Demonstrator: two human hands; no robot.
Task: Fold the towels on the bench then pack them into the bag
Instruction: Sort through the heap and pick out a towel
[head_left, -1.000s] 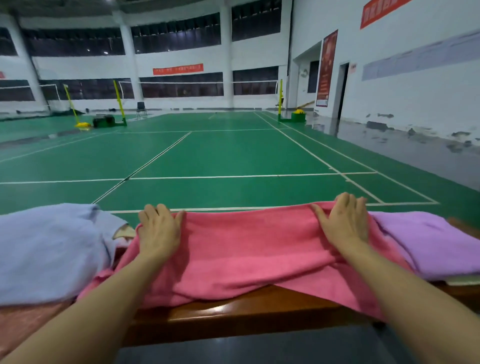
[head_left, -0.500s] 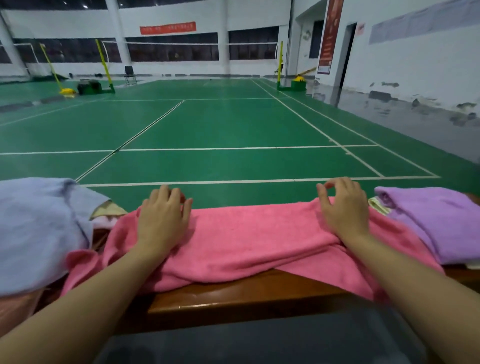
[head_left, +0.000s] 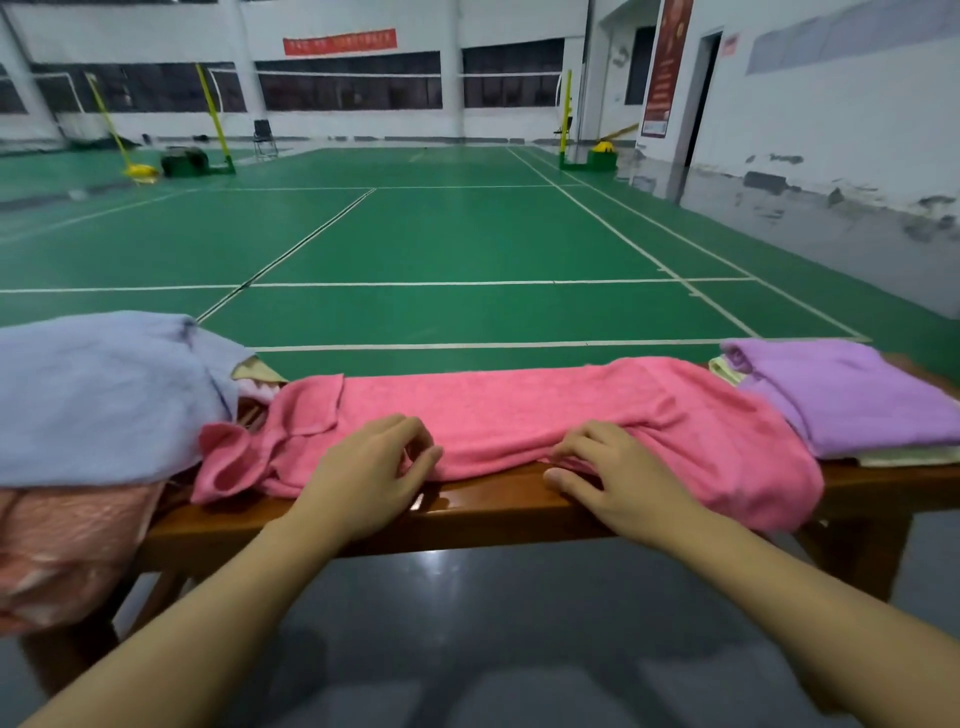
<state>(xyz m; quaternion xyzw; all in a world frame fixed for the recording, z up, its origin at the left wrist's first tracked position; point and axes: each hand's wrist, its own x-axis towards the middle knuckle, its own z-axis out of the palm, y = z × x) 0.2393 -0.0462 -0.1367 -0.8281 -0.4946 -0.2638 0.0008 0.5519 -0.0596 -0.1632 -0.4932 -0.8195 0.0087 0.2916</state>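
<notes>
A pink towel (head_left: 519, 410) lies lengthwise along the wooden bench (head_left: 493, 506), with its right end hanging over the front edge. My left hand (head_left: 371, 470) and my right hand (head_left: 615, 475) sit close together at the towel's near edge. Each has curled fingers on the cloth, with the thumb pinching the edge. A crumpled blue towel (head_left: 98, 395) is heaped at the left. Below it a pinkish plastic bag (head_left: 62, 551) hangs at the bench's left end. A folded purple towel (head_left: 852, 395) rests on a pale yellow one (head_left: 909, 456) at the right.
Beyond the bench stretches a green badminton court (head_left: 467, 244) with white lines and yellow net posts (head_left: 567, 119). Grey floor (head_left: 467, 597) lies between me and the bench. A white wall with a doorway (head_left: 701, 98) runs along the right.
Both hands left the towel's far edge, came back toward me and drew closer together at the near edge. The pink towel now lies narrower on the bench, with less hanging over the front.
</notes>
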